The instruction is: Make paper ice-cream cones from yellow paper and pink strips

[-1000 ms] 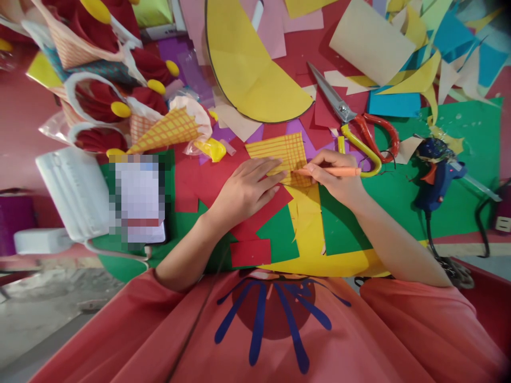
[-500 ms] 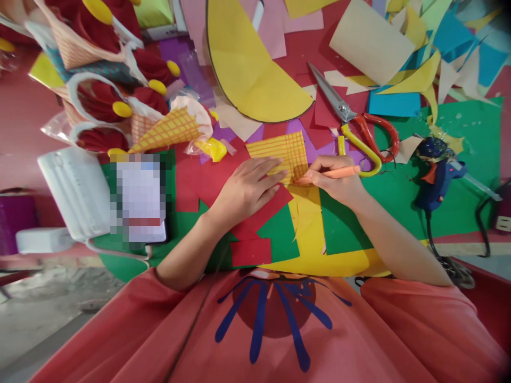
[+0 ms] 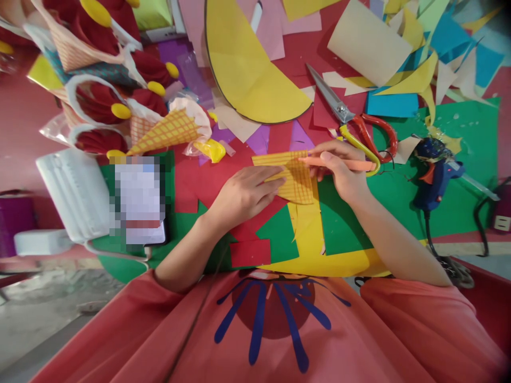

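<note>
A yellow paper piece (image 3: 299, 181) with an orange grid drawn on it lies in the middle of the table. My left hand (image 3: 249, 194) rests flat over its left part, fingers stretched out and hiding some of it. Between the thumb and fingers of my right hand (image 3: 343, 173) is an orange marker (image 3: 343, 163). The marker's tip points left, over the upper right part of the grid. My right fingertips are by the paper's right edge. Left of this stands a finished-looking paper cone (image 3: 170, 133) with a similar grid and white top.
Large scissors (image 3: 343, 111) lie behind my right hand. A blue glue gun (image 3: 433, 181) is at the right. A yellow curved paper sheet (image 3: 247, 69) and paper scraps (image 3: 447, 48) cover the back. A phone (image 3: 139, 202) and decorated cones (image 3: 91, 48) are at the left.
The gridded paper has turned and shifted toward me. My right hand has lifted the marker from the paper's lower right edge to its upper right. My left hand has slid slightly nearer.
</note>
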A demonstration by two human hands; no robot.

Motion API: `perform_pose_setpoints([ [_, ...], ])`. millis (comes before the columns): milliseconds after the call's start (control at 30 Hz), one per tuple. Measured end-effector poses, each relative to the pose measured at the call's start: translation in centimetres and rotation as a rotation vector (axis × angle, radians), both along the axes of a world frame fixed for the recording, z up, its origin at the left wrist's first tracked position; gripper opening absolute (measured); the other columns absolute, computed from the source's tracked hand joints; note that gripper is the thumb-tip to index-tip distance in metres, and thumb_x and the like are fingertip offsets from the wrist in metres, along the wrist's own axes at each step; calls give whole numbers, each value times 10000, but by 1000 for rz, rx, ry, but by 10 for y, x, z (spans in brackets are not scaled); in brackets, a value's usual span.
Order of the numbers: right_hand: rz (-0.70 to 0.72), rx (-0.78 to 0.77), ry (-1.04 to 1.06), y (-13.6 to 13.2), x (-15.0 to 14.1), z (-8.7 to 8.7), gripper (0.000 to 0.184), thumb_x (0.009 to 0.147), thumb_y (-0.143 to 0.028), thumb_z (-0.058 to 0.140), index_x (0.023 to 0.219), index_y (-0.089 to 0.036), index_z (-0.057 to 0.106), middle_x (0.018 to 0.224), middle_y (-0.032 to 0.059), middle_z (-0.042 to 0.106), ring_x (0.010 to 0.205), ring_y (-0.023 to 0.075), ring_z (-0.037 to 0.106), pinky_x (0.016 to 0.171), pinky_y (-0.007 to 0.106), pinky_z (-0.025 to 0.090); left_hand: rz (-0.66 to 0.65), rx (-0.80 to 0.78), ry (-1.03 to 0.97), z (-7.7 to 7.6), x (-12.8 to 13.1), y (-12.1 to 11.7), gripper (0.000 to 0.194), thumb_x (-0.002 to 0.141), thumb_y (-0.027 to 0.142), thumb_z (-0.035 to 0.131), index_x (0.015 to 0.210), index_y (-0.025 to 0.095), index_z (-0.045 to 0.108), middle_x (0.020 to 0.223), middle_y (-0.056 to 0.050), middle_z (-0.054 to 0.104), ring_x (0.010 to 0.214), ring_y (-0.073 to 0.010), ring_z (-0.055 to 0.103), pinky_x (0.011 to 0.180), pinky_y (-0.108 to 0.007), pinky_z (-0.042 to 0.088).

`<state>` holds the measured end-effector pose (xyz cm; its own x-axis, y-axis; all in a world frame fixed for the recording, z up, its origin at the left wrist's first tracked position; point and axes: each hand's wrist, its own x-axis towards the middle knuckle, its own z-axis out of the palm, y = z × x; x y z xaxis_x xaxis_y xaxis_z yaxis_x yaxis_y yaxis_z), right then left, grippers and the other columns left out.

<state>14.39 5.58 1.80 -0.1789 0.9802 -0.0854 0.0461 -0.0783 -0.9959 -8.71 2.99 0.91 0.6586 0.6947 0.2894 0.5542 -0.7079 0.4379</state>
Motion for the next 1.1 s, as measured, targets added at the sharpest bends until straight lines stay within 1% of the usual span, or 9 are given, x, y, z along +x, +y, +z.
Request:
perform_pose_setpoints([
  [67,8,26,-37,-1,0,0,181,847,-352,630,838,-191,710,673,-6,690,553,81,610,491,211,469,-36,13,-3,2,1,-1,240,954,188,468,1084,135,662,1174,-125,678,1055,-213,662,857,-352,568],
  [100,12,39,-54,-1,0,0,173,836,-351,649,842,-190,713,676,-6,690,561,82,611,500,212,473,-49,16,1,2,2,-1,237,953,188,469,1075,137,666,1156,-123,684,1057,-215,659,865,-359,566],
  [233,38,75,-88,-2,0,0,148,805,-334,687,849,-192,691,750,0,707,602,88,619,536,223,492,-60,9,25,3,3,-1,241,948,226,499,1101,150,670,1220,-129,656,1177,-257,601,965,-441,528],
  [367,96,152,-186,-3,-1,-1,114,827,-304,657,840,-192,672,797,11,725,677,106,648,603,240,512,-96,3,17,3,3,-1,254,953,229,495,1118,135,664,1245,-129,648,1214,-255,585,994,-435,523],
  [500,126,196,-284,-3,-1,-1,129,834,-311,648,841,-185,676,757,4,716,658,109,631,573,239,476,-108,20,7,4,3,0,246,945,220,512,1105,120,670,1231,-137,656,1211,-260,589,995,-427,529],
  [633,138,201,-315,-3,-2,-3,156,836,-332,651,848,-179,678,745,2,704,643,108,613,563,237,449,-98,27,7,4,4,0,238,947,222,507,1087,129,676,1213,-131,666,1190,-250,606,981,-420,540],
  [733,134,196,-329,-3,-3,-3,160,837,-344,649,840,-187,676,745,3,703,643,111,616,570,241,453,-94,24,7,4,4,0,237,945,219,509,1081,128,680,1210,-132,668,1180,-254,613,967,-419,549],
  [933,137,185,-339,-2,-3,-2,175,841,-364,638,836,-193,674,749,7,708,655,122,623,577,251,463,-86,-22,32,4,4,-1,256,960,241,481,1102,153,675,1246,-115,654,1214,-241,591,997,-428,530],
  [1100,161,154,-316,-2,-1,-2,198,832,-364,643,779,-174,666,711,9,697,613,109,589,556,244,441,-87,-47,31,5,4,-1,262,960,235,478,1104,144,677,1246,-122,653,1216,-252,588,1004,-435,523],
])
